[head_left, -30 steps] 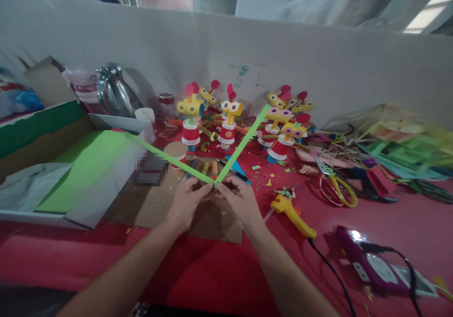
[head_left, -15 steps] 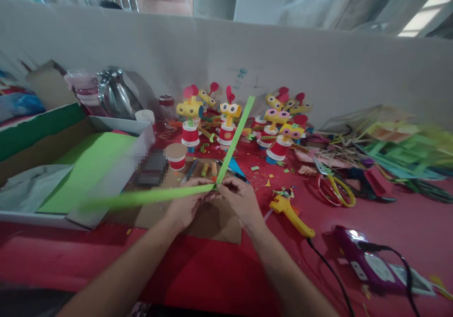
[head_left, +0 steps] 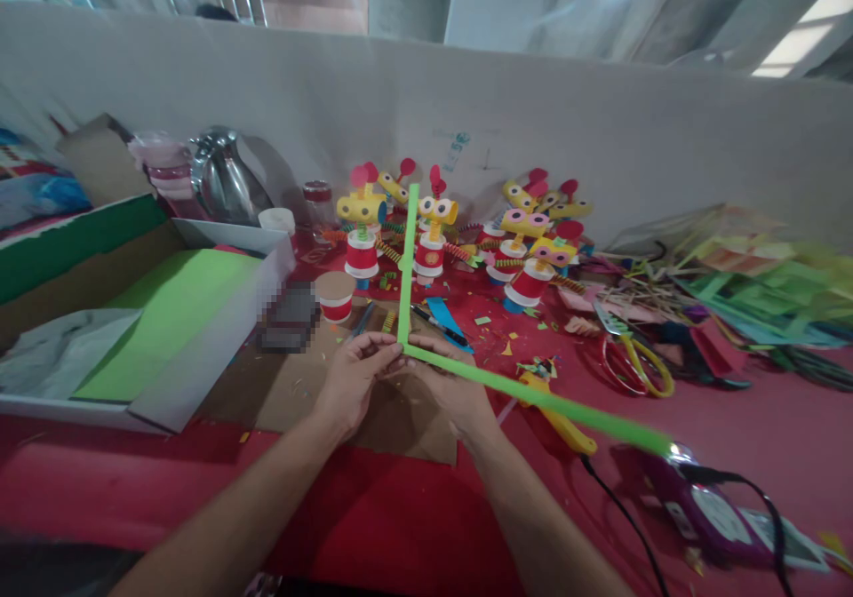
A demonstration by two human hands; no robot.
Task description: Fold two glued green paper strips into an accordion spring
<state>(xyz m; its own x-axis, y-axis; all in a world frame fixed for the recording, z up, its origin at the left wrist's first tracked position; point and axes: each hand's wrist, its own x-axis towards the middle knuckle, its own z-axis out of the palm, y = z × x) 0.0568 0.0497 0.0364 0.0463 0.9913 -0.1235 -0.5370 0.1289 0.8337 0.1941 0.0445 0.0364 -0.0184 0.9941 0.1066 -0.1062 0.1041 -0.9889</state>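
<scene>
"Green paper strips (head_left: pixel 405 290), 2 lengths meeting at a corner: where are they exactly?"

"Held up in front of the person, with the corner between the hands, above the brown cardboard (head_left: pixel 419 433) on the red table (head_left: pixel 393 517)."

"How do the lengths run?"

"1 points away from the person, towards the paper-cup figures (head_left: pixel 430 258). The other slants off to the right, passing over the right hand (head_left: pixel 461 401) and, in this view, across the yellow glue gun (head_left: pixel 571 433). Its far end is blurred by the purple device (head_left: pixel 713 504)."

"And the grip?"

"The left hand (head_left: pixel 350 384) pinches the corner, thumb on top. The right hand has its fingers close against that corner, but the strip covers part of them, so I can't tell whether they pinch too."

"What else lies near?"

"A red-and-white cup (head_left: pixel 335 299) stands beyond the left hand, and a piece of blue paper (head_left: pixel 453 323) lies past the right. Further right are yellow-handled scissors (head_left: pixel 643 366); on the left, a white box (head_left: pixel 223 330) holds green sheets (head_left: pixel 177 313)."
</scene>
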